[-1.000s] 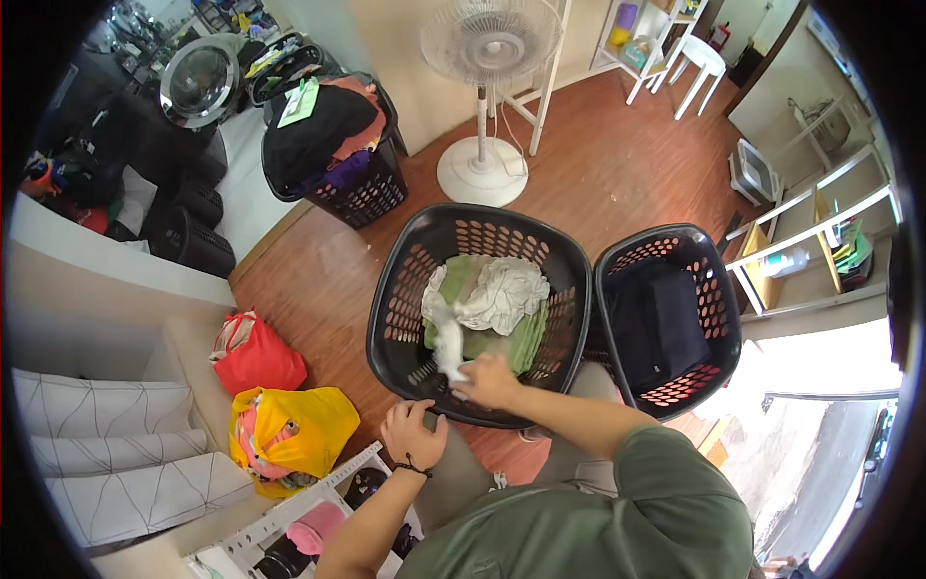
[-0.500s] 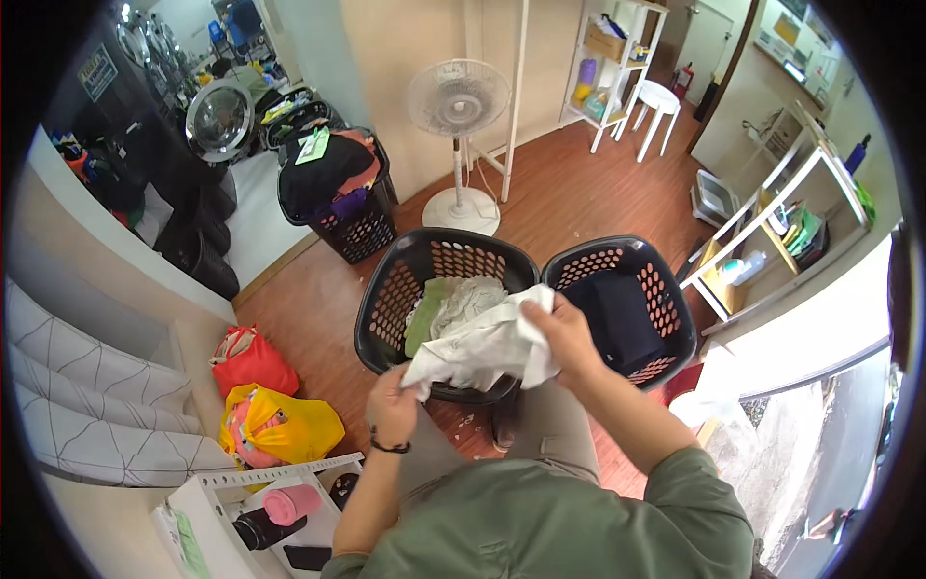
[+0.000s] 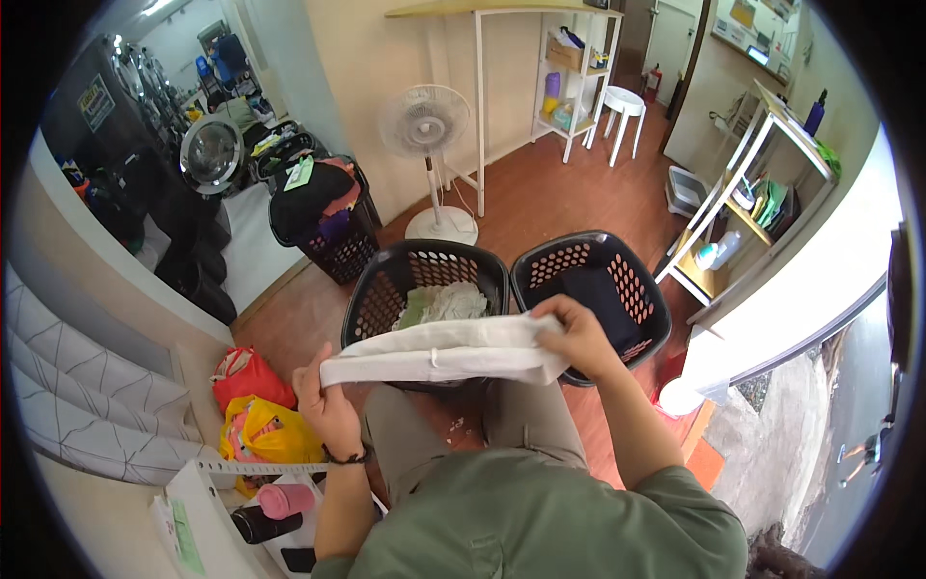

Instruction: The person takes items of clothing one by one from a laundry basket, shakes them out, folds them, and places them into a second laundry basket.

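Note:
A white garment [image 3: 444,362] is stretched sideways in front of my lap, its waistband pulled taut with a small drawstring at the middle. My left hand [image 3: 330,400] grips one end and my right hand [image 3: 579,338] the other, both with closed fingers. Just beyond it stands a black laundry basket [image 3: 374,280] with perforated walls, partly covered by the garment. Inside lie a whitish crumpled cloth [image 3: 455,301] and a light green cloth [image 3: 413,309]. A second black basket [image 3: 637,280], to the right, holds dark folded-looking fabric [image 3: 600,301].
Behind the baskets stands a white pedestal fan [image 3: 424,121]. A heaped laundry basket [image 3: 333,256] is at the back left. Red [image 3: 253,379] and yellow [image 3: 280,425] bags sit on the floor at left, near a white shelf with a pink-lidded bottle [image 3: 285,500]. A shelf rack [image 3: 743,203] stands right.
The bunched white garment has been lifted and spread, so its waistband now runs straight between my hands. My hands have moved farther apart. The view has shifted somewhat.

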Demonstrator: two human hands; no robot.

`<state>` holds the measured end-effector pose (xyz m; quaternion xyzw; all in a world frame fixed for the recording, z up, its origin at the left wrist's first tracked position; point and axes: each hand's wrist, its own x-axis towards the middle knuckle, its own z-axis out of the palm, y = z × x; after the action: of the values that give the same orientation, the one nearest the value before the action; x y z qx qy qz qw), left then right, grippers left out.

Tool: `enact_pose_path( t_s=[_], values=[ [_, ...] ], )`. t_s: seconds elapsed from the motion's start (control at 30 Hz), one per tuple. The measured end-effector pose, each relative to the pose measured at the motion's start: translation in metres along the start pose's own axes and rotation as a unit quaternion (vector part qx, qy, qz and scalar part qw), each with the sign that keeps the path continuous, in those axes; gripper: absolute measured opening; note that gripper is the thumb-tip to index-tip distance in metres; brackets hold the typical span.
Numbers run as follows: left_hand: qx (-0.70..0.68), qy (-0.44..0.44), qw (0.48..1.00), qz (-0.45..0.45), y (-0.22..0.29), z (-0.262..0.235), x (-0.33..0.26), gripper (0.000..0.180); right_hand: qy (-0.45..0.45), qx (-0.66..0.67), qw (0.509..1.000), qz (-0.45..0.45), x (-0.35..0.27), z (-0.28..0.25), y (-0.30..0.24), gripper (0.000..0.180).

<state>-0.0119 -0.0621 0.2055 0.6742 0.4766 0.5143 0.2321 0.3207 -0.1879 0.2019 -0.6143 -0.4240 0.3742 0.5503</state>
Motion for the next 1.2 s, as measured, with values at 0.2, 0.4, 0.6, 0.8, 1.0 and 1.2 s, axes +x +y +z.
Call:
enact_pose_path(
  t_s=[0.2,0.4,0.6,0.8,1.0,1.2],
  values=[
    [-0.564,-0.249,0.737,-0.277,0.009,0.058,-0.033,0.045,-0.087,-0.362,0.924,-0.089,-0.028,0.072,0.061,0.043],
    [-0.583,-0.362,0.665,-0.295,0.047,0.062,-0.024,0.056,-0.01,-0.177,0.983,-0.048,-0.023,0.117,0.086,0.043],
    [-0.521,-0.325,0.748,-0.251,0.052,0.021,0.034,0.052,0.019,-0.215,0.97,-0.107,-0.002,0.064,0.071,0.02],
    [-0.236,-0.388,0.889,-0.062,0.039,-0.041,0.087,0.045,0.159,-0.226,0.93,-0.241,0.033,-0.039,0.002,0.018],
    [0.184,-0.286,0.919,0.202,0.043,-0.063,0.123,0.043,0.059,-0.653,0.691,-0.305,0.027,-0.073,-0.087,0.018],
    [0.123,-0.114,0.985,-0.028,0.065,-0.095,0.129,0.041,0.225,-0.622,0.658,-0.359,-0.005,-0.106,-0.136,0.02]
  ],
)
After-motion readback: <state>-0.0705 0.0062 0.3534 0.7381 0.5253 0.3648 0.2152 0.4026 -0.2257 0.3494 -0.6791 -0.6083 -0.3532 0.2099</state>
